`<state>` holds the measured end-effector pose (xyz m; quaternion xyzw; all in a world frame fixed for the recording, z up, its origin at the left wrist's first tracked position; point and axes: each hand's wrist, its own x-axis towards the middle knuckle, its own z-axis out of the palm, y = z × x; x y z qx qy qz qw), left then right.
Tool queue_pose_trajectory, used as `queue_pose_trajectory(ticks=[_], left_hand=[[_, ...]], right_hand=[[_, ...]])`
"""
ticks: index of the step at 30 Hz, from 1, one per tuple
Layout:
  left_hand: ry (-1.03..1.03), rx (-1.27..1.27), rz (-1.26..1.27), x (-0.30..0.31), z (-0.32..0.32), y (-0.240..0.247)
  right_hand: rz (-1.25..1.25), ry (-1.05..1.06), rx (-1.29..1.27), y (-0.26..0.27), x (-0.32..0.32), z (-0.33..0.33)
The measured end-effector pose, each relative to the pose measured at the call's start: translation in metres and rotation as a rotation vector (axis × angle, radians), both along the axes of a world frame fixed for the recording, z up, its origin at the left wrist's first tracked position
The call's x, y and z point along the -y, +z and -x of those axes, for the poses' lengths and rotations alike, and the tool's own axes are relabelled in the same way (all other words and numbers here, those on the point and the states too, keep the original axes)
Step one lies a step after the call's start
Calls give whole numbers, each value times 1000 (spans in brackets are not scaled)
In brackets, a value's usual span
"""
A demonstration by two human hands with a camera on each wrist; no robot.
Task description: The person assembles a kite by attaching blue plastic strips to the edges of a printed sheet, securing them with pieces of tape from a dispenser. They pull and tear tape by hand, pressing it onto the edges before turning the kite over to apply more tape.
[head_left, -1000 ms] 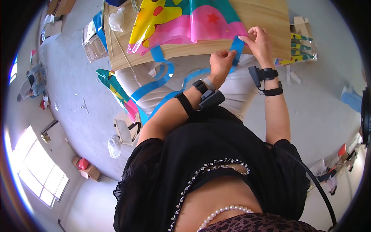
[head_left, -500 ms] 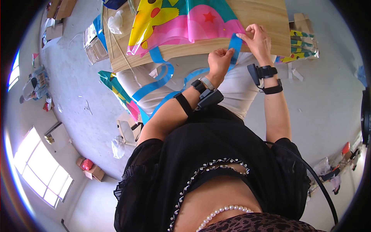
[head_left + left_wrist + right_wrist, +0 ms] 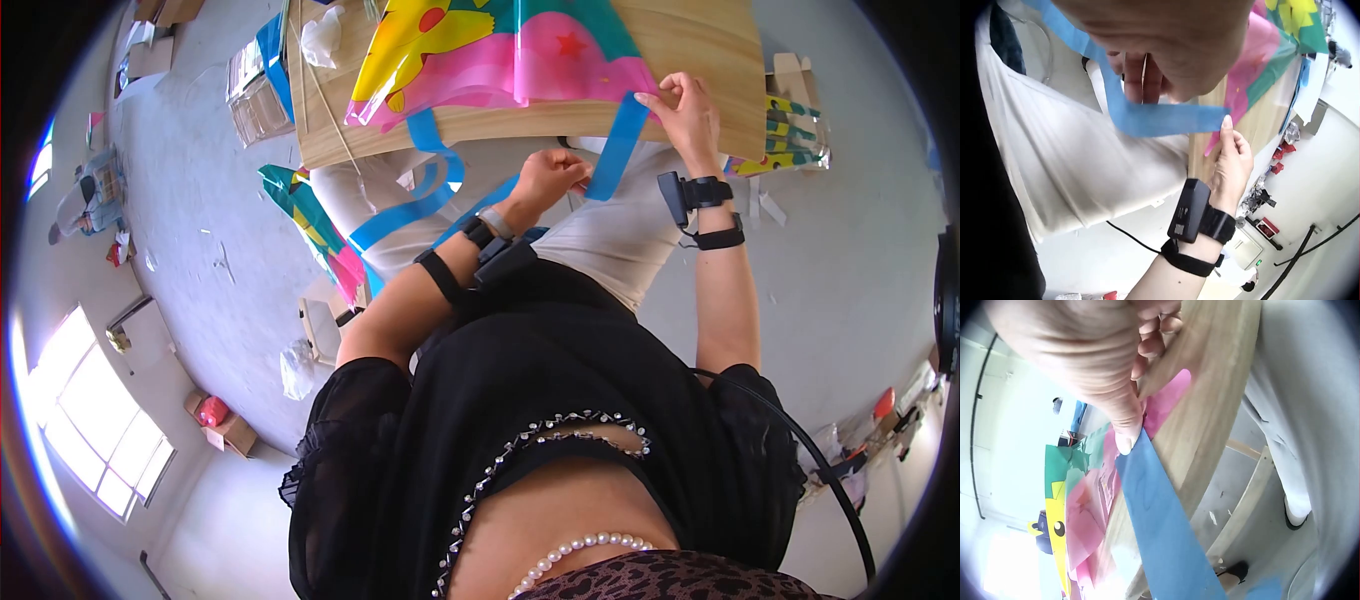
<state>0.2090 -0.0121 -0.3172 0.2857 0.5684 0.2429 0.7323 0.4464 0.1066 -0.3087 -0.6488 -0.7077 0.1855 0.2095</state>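
Blue strip (image 3: 620,147), long axis aslant from right hand (image 3: 692,118) toward lap (image 3: 605,245).

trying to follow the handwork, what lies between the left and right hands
A length of blue strip, running from the right hand toward the left hand; the head and left wrist views show it.
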Motion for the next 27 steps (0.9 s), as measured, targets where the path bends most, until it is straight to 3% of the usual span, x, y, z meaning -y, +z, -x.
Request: queue_pose_trajectory(ticks=[2, 5, 12, 15, 17, 18, 20, 22, 24, 27], left_hand=[[-67, 53, 0, 5, 15, -7], [-187, -72, -76, 13, 40, -27], [-5, -64, -202, -9, 150, 35], [226, -240, -332, -14, 199, 60], [413, -743, -481, -22, 230, 54], [432, -754, -483, -23, 241, 46], [339, -1251, -598, -24, 261, 28], [330, -1207, -529, -26, 271, 16], [210, -1373, -662, -28, 275, 5], [231, -1364, -693, -28, 276, 10]], right_hand=[[22, 0, 9, 1, -2, 0], [35, 10, 12, -2, -1, -1], [112, -5, 69, 3, -4, -3], [95, 32, 44, -2, -8, -3], [88, 45, 20, -1, -7, -2], [102, 35, 24, 1, -7, -2], [108, 43, 27, 0, -9, -3], [143, 19, 55, 0, -9, -3], [157, 29, 53, 1, -9, -3], [153, 35, 66, 0, -9, -4]])
